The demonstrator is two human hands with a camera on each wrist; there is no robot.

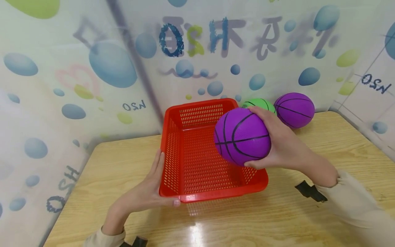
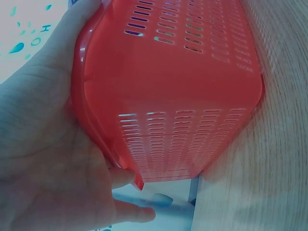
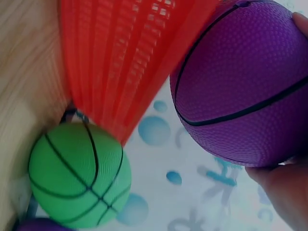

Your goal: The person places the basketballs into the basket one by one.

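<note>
- Holding a purple ball up in the air is the right hand.
- Its fingers are clamped on the ball, up at the top, and its thumb is down low on the near side.
- From the head view, the ball is over the right part of a red basket. I cannot tell if it touches the rim.
- The left hand is at the near left corner of the basket.
- Its fingers are almost straight and touch the left side. The thumb lies on the near rim, well apart from them.
- The basket sits on a wooden bench. It has lots of little holes in its sides and its bottom.
- A green ball is on the bench, near the far right corner of the basket.
- Another purple ball is just to the right of the green one. All three balls have black lines.
- Both arms have light sleeves.
- Behind the bench is a pale wall with blue and green spots and big letters.
</note>
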